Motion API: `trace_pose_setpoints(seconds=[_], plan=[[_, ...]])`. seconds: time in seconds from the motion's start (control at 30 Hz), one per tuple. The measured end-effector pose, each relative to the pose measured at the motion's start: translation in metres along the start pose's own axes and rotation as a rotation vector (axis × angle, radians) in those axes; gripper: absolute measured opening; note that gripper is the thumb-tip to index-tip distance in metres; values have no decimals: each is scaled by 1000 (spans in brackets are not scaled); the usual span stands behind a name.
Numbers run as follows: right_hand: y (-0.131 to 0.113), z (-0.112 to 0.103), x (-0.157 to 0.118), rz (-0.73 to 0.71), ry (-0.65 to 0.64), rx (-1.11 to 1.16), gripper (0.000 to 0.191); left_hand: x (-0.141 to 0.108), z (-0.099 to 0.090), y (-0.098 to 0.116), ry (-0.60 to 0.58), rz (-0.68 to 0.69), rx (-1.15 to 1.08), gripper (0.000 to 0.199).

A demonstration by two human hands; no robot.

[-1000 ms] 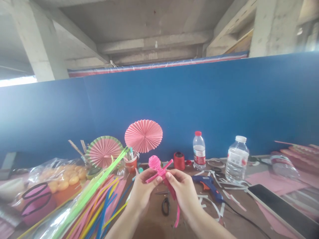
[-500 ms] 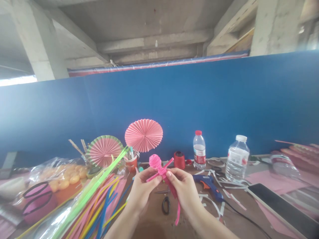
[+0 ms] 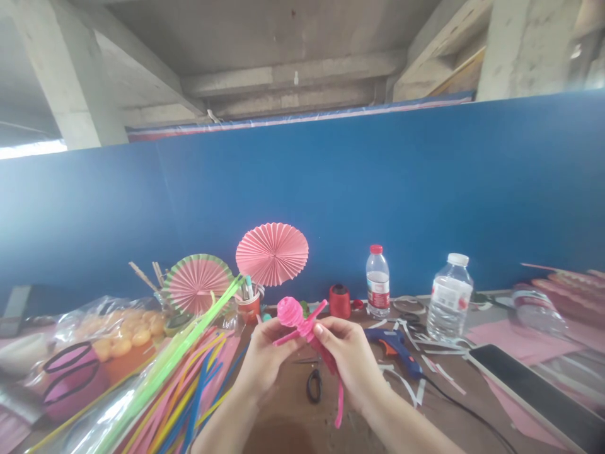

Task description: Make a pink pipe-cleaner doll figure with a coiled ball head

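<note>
**Pink pipe-cleaner figure held in both hands above a cluttered craft bench**

Pink pipe-cleaner figure (image 3: 302, 325), with a round coiled head, a cross-piece like outstretched arms and a long tail hanging down, is held up in the middle of the view, above the bench (image 3: 293, 422). The left hand (image 3: 265, 362) pinches the left end of the cross-piece between thumb and fingertips. The right hand (image 3: 347, 359) grips the figure's body just below the cross-piece, fingers curled around it; the loose tail dangles under this hand.

On the bench directly below the hands lies a pair of scissors (image 3: 314, 385). To the right of the right hand lies a blue glue gun (image 3: 394, 350) with a black cord trailing toward the near edge, among white paper strips (image 3: 416, 391). Further back stand a red spool of thread (image 3: 339, 301), a small water bottle with a red cap (image 3: 377, 282) and a larger bottle with a white cap (image 3: 449, 296). A dark phone (image 3: 534, 388) lies at the right on pink paper.

To the left lies a bundle of coloured pipe cleaners (image 3: 184, 378) in clear wrap. Behind it, two pleated pink paper fans (image 3: 271, 253) stand beside a cup of pens (image 3: 249, 306), in front of a blue partition wall (image 3: 425, 189).
</note>
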State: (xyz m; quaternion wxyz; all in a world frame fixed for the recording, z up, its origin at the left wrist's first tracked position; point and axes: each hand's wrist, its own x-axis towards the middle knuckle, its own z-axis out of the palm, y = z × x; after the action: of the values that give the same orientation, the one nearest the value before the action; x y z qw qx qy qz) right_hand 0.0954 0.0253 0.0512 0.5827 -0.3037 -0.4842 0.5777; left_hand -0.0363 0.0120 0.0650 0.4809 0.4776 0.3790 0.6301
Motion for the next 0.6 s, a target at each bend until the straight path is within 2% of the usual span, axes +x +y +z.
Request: trace_pose_setpoints(seconds=[0.07, 0.13, 0.2, 0.23, 0.27, 0.37, 0.5, 0.6], plan=[[-2, -3, 2, -5, -39, -34, 25, 1, -2, 7, -76, 7, 79, 16], [-5, -6, 4, -20, -85, -99, 24, 1, -7, 17, -210, -6, 142, 24], [-10, -10, 6, -37, -138, -170, 22, 1, -14, 27, -335, -40, 88, 45], [-13, -12, 7, -39, -166, -203, 21, 1, -18, 32, -420, -73, 59, 51], [-15, -14, 8, -33, -197, -229, 21, 0, -21, 36, -447, -78, 20, 52], [-21, -17, 9, -23, -272, -308, 16, -1, -25, 41, -407, -113, 48, 43], [-26, -17, 7, -68, -279, -477, 12, -1, -17, 40, -300, -100, 364, 23], [-26, -15, 5, -116, -251, -597, 15, 0, -12, 39, -241, -36, 562, 15]])
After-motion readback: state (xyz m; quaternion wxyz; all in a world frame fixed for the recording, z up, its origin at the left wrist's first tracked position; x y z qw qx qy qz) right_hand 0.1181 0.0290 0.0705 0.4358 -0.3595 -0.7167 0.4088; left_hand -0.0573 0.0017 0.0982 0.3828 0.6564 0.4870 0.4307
